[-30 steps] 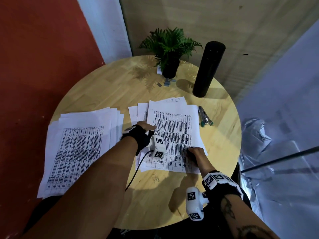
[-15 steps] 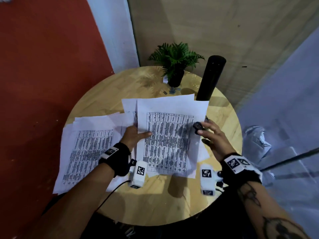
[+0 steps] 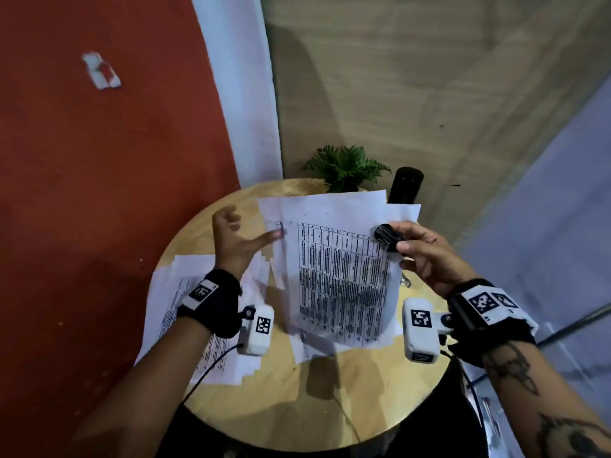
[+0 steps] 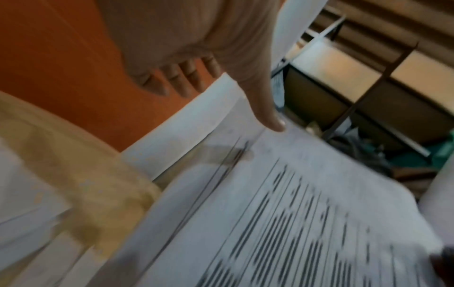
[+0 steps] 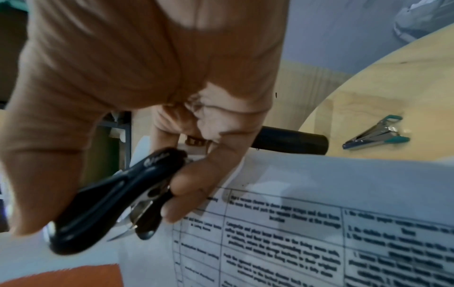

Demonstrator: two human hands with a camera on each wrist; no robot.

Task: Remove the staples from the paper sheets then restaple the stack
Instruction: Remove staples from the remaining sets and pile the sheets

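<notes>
A stack of printed paper sheets (image 3: pixel 340 276) hangs lifted above the round wooden table (image 3: pixel 330 408), its lower edge near the tabletop. My right hand (image 3: pixel 413 246) grips a black staple remover (image 3: pixel 385 236) at the stack's upper right corner. In the right wrist view the staple remover (image 5: pixel 117 196) lies between thumb and fingers, and those fingers (image 5: pixel 189 186) press on the sheets (image 5: pixel 319 223). My left hand (image 3: pixel 238 239) is spread beside the stack's left edge. Its thumb (image 4: pixel 267 116) touches the top of the sheets (image 4: pixel 270 213).
A second pile of printed sheets (image 3: pixel 172 292) lies on the table's left side. A potted plant (image 3: pixel 345 166) and a tall black cylinder (image 3: pixel 405 188) stand at the far edge. A metal and teal tool (image 5: pixel 376 136) lies on the table's right side.
The stack has risen off the table. My right hand has climbed with the black staple remover from the stack's lower edge to its upper right corner. My left hand has let go and spread.
</notes>
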